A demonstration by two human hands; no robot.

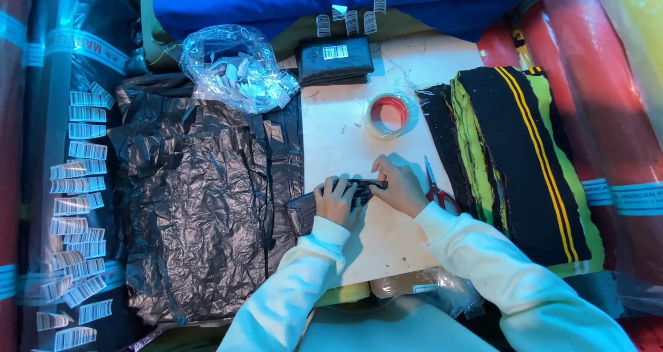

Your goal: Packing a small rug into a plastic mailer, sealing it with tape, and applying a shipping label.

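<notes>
My left hand [336,200] and my right hand [399,185] both grip a small folded black plastic packet [360,189] on a white board [345,127]. The left hand's fingers curl over the packet's left end, and the right hand pinches its right end. Both arms wear pale long sleeves. Part of the packet is hidden under my fingers.
Red-handled scissors [436,188] lie just right of my right hand. A tape roll [390,115] and a wrapped black packet [335,58] sit farther back. Crumpled black plastic bags [200,200] spread left, a clear bag of labels [235,65] behind them. Stacked black, green and yellow fabric [518,158] is at right.
</notes>
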